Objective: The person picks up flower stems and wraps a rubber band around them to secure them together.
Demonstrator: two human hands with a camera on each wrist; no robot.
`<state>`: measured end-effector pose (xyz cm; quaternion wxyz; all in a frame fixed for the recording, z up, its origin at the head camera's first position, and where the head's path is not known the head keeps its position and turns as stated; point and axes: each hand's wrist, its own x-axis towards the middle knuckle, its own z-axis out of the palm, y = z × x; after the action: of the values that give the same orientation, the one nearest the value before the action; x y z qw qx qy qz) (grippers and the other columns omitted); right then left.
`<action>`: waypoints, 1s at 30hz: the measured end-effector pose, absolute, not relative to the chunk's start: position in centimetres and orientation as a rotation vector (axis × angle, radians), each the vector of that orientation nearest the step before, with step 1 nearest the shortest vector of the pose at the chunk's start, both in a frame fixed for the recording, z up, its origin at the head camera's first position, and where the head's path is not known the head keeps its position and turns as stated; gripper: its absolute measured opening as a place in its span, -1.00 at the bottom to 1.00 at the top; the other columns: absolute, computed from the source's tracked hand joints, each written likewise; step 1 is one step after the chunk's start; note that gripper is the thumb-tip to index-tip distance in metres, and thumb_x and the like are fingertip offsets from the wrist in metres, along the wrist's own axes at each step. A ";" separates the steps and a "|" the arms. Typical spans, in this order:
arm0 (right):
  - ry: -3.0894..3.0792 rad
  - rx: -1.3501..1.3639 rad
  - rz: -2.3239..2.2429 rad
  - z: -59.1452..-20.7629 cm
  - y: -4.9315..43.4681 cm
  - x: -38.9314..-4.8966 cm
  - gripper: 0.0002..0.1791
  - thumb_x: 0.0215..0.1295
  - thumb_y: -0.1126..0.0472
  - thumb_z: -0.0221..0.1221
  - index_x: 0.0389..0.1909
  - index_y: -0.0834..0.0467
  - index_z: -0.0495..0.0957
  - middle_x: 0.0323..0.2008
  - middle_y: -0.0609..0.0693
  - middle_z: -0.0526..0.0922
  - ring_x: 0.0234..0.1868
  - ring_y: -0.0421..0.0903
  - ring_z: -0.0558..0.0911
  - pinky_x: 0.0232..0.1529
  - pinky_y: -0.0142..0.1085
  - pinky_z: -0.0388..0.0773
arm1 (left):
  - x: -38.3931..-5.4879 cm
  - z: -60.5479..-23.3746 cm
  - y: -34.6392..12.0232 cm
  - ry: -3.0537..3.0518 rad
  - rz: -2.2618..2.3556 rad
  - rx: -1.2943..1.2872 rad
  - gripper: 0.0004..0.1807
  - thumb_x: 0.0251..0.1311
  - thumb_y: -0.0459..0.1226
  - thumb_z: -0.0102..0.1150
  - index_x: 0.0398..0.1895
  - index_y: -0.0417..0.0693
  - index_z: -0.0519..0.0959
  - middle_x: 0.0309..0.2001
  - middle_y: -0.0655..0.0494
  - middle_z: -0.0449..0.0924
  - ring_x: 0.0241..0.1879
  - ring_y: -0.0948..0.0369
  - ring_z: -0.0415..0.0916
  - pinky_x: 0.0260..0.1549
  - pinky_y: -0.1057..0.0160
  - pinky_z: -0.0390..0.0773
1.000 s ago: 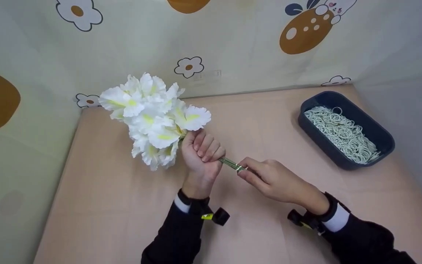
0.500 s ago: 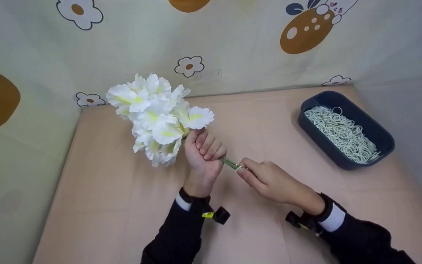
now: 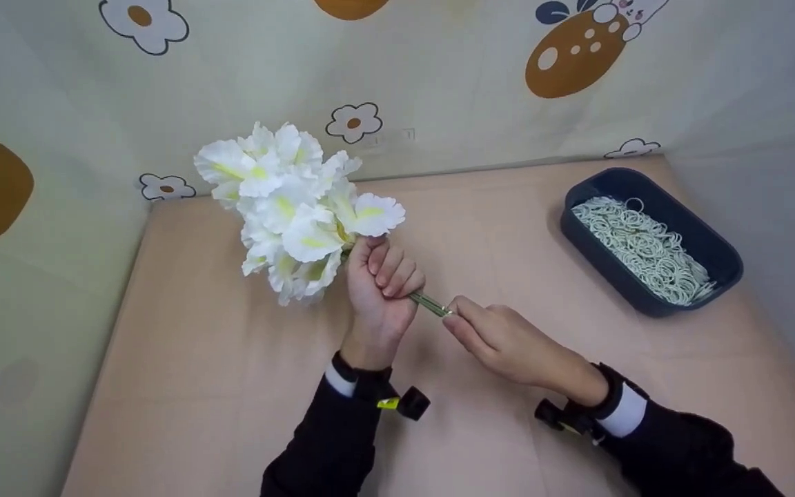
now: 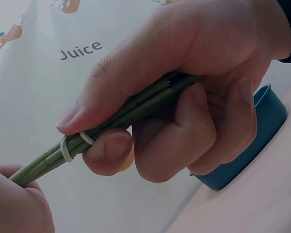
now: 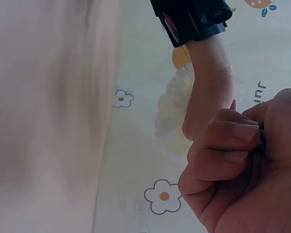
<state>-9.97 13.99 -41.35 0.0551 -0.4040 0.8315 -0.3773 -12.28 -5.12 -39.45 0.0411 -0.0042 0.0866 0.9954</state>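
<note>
A bunch of white artificial flowers (image 3: 294,207) with yellow-green centres tilts to the upper left in the head view. My left hand (image 3: 385,293) grips its green stems just below the blooms, fingers curled round them. Lower down, my right hand (image 3: 511,345) holds the stem ends between thumb and curled fingers. In the left wrist view a pale rubber band (image 4: 67,148) loops round the stems (image 4: 43,162), beside the right thumb and index fingertip. The right wrist view shows the right hand (image 5: 233,165) curled, with the stems mostly hidden inside it.
A dark blue tray (image 3: 725,259) of many pale rubber bands (image 3: 646,255) stands at the table's right rear. The table (image 3: 190,331) has a pinkish cover. A patterned curtain (image 3: 439,76) hangs behind and along the sides.
The right hand has slid slightly up and left along the stems, and the band is now less visible in the head view. The blooms have shifted a little; the left hand keeps its grip.
</note>
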 end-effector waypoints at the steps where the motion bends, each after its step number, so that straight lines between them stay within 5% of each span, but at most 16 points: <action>1: 2.520 -1.230 -1.165 -41.3 14.0 -9.9 -0.81 0.62 0.21 -0.07 -0.28 0.06 0.38 -0.61 -0.30 0.20 -0.66 -0.39 0.16 -0.65 -0.47 0.12 | -12.3 -39.3 -5.1 0.321 3.045 0.003 -0.43 0.51 -0.23 -0.38 -0.80 0.05 0.22 -0.86 0.26 0.20 -0.88 0.37 0.12 -0.81 0.48 0.03; 5: 2.487 -1.215 -1.259 -41.1 14.2 -9.8 -0.81 0.63 0.24 -0.10 -0.28 0.05 0.37 -0.61 -0.30 0.25 -0.65 -0.40 0.18 -0.65 -0.48 0.12 | -12.1 -38.7 -5.2 0.664 3.014 0.038 -0.51 0.50 -0.25 -0.30 -0.72 0.05 0.25 -0.80 0.22 0.31 -0.80 0.32 0.35 -0.72 0.41 0.27; 9: 2.458 -1.178 -1.364 -41.0 14.1 -9.6 -0.82 0.64 0.25 -0.13 -0.26 0.06 0.34 -0.60 -0.28 0.27 -0.64 -0.38 0.19 -0.63 -0.46 0.13 | -11.9 -38.5 -5.4 1.241 2.833 0.139 -0.65 0.52 -0.18 -0.19 -0.51 -0.04 0.36 -0.60 0.10 0.64 -0.50 0.17 0.69 -0.42 0.25 0.63; 12: 2.419 -1.106 -1.487 -41.0 14.0 -9.6 -0.82 0.65 0.26 -0.16 -0.24 0.10 0.34 -0.59 -0.25 0.29 -0.65 -0.34 0.23 -0.66 -0.42 0.16 | -11.7 -38.3 -5.7 1.706 2.577 0.275 -0.73 0.52 -0.10 -0.12 -0.21 -0.11 0.41 -0.32 -0.03 0.76 -0.26 0.03 0.75 -0.25 0.10 0.69; 16: 2.389 -1.029 -1.603 -41.4 14.0 -9.7 -0.81 0.66 0.25 -0.19 -0.22 0.12 0.33 -0.58 -0.20 0.32 -0.66 -0.29 0.28 -0.69 -0.38 0.20 | -11.5 -38.3 -6.5 2.104 2.292 0.385 -0.64 0.54 -0.05 -0.07 0.10 -0.15 0.39 -0.18 -0.12 0.73 -0.24 -0.07 0.73 -0.30 0.03 0.68; 30: 2.608 -1.260 -1.130 -43.8 13.5 -10.3 -0.73 0.55 0.05 0.09 -0.40 0.03 0.47 -0.64 -0.32 0.38 -0.62 -0.38 0.34 -0.62 -0.48 0.26 | -11.5 -41.6 -8.4 2.596 1.785 0.318 -0.62 0.49 0.04 0.03 -0.17 -0.09 0.59 -0.32 0.10 0.69 -0.52 0.14 0.68 -0.56 0.17 0.60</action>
<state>-10.28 13.51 -43.84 0.0163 -0.4052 0.8387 -0.3636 -11.51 -8.36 -41.60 -0.0125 0.1005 0.8197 0.5637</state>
